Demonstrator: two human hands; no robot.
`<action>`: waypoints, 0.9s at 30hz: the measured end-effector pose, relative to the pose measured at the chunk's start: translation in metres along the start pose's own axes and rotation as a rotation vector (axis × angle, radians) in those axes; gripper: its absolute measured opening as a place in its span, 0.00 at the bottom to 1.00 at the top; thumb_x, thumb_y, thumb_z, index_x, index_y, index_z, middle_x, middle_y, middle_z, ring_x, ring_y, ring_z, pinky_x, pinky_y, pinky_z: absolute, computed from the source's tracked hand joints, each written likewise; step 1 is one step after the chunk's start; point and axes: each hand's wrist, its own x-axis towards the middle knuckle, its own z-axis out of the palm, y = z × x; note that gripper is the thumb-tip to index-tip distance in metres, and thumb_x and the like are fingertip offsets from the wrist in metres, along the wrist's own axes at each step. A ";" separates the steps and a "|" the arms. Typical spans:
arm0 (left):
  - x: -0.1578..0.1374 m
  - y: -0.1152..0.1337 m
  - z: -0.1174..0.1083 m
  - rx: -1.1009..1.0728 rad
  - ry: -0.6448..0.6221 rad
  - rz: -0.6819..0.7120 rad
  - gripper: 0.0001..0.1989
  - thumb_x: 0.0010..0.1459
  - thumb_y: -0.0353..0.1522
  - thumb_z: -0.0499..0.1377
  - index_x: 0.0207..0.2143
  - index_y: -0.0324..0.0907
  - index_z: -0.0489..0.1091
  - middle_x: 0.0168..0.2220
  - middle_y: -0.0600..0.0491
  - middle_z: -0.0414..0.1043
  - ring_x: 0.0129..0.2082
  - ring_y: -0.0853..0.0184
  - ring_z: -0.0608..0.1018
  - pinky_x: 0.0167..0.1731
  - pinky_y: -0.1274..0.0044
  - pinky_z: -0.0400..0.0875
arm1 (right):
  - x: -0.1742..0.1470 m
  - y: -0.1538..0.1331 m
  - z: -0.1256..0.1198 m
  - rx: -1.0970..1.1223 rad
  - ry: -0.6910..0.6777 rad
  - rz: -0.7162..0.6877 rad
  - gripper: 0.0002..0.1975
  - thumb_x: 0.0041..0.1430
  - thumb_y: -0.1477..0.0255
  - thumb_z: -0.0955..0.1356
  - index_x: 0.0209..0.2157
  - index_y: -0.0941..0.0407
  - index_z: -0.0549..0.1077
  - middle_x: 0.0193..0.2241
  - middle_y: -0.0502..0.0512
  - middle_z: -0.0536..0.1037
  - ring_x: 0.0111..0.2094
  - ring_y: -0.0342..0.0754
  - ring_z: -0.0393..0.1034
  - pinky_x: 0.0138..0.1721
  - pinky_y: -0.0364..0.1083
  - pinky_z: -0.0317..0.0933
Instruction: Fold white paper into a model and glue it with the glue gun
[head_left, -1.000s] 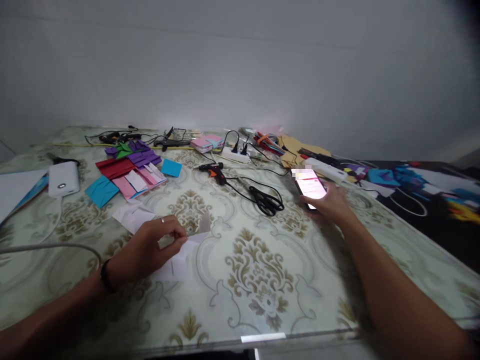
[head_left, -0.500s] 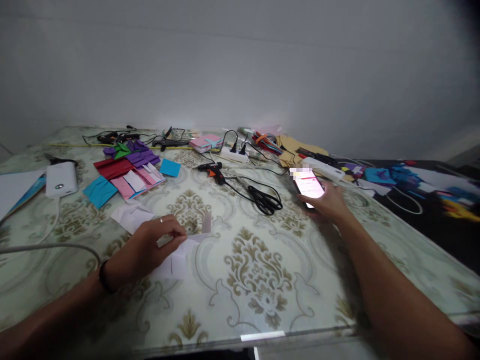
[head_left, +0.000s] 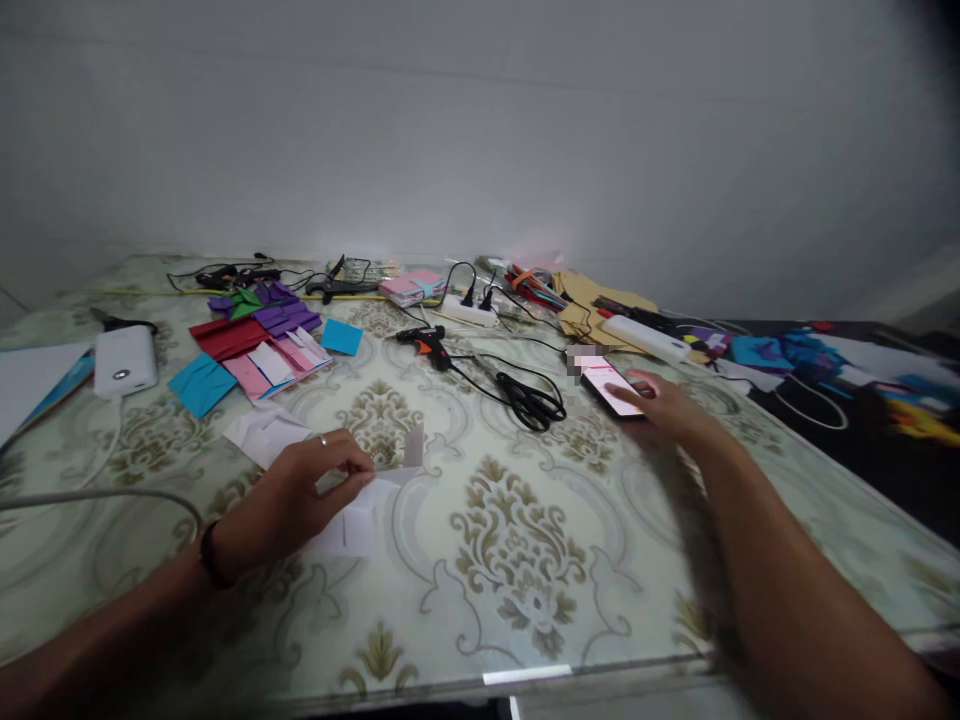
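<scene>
My left hand [head_left: 315, 485] pinches a piece of folded white paper [head_left: 352, 525] between thumb and fingertips, low over the patterned table. A narrow flap of it sticks out past the fingertips to the right. Another folded white paper [head_left: 262, 432] lies just behind that hand. On the right side, my right hand [head_left: 664, 405] has hold of a smartphone [head_left: 604, 375] with a lit screen. One digit lies over the screen, and the others are at the phone's right edge, partly hidden. The phone is low, close to the tabletop.
A glue gun [head_left: 427, 345] with a coiled black cord [head_left: 532, 400] lies mid-table near a white power strip [head_left: 469, 310]. Coloured folded papers [head_left: 225, 338] and a white power bank [head_left: 124, 360] are left. At right are a white bar-shaped device [head_left: 645, 338] and tan paper [head_left: 592, 300].
My right hand has lowered the phone from a raised tilt to a flatter position and shifted a digit onto its screen. The left hand keeps its pinch on the white paper.
</scene>
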 end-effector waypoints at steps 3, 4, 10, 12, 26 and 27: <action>0.000 0.000 0.000 -0.003 -0.004 -0.006 0.06 0.65 0.27 0.57 0.34 0.41 0.71 0.33 0.55 0.74 0.34 0.71 0.75 0.36 0.78 0.68 | -0.007 0.009 -0.011 0.182 -0.084 0.021 0.30 0.59 0.56 0.63 0.61 0.52 0.65 0.58 0.62 0.74 0.56 0.59 0.69 0.54 0.53 0.65; -0.001 0.000 0.000 -0.003 -0.003 -0.010 0.06 0.65 0.28 0.57 0.34 0.41 0.71 0.33 0.55 0.74 0.34 0.71 0.75 0.36 0.78 0.68 | -0.010 0.012 -0.014 0.230 -0.099 0.030 0.30 0.57 0.60 0.64 0.61 0.50 0.64 0.59 0.60 0.72 0.58 0.58 0.69 0.54 0.53 0.65; -0.001 -0.002 0.001 -0.010 -0.016 -0.014 0.06 0.65 0.28 0.56 0.34 0.41 0.72 0.33 0.55 0.74 0.34 0.70 0.76 0.37 0.77 0.68 | -0.013 0.009 -0.013 0.388 -0.130 0.011 0.33 0.44 0.69 0.70 0.56 0.48 0.68 0.61 0.56 0.71 0.61 0.58 0.65 0.57 0.50 0.64; -0.001 -0.002 0.001 -0.008 -0.018 -0.013 0.06 0.65 0.28 0.56 0.34 0.41 0.72 0.33 0.55 0.74 0.34 0.70 0.76 0.37 0.77 0.68 | -0.010 0.007 -0.009 0.387 -0.112 0.020 0.32 0.45 0.67 0.70 0.55 0.50 0.69 0.61 0.59 0.71 0.61 0.59 0.64 0.59 0.52 0.61; -0.001 -0.001 0.002 -0.009 -0.013 -0.003 0.06 0.65 0.28 0.56 0.33 0.41 0.71 0.32 0.55 0.74 0.33 0.70 0.76 0.35 0.78 0.68 | -0.004 -0.009 0.002 0.132 0.046 -0.010 0.20 0.64 0.66 0.63 0.56 0.54 0.71 0.57 0.62 0.73 0.59 0.58 0.65 0.60 0.56 0.56; -0.001 -0.001 0.002 -0.009 -0.013 -0.002 0.06 0.64 0.27 0.56 0.33 0.41 0.71 0.32 0.55 0.74 0.32 0.70 0.76 0.35 0.78 0.68 | -0.002 -0.010 0.004 0.111 0.060 -0.019 0.19 0.65 0.67 0.63 0.56 0.54 0.71 0.58 0.62 0.72 0.59 0.57 0.65 0.60 0.56 0.57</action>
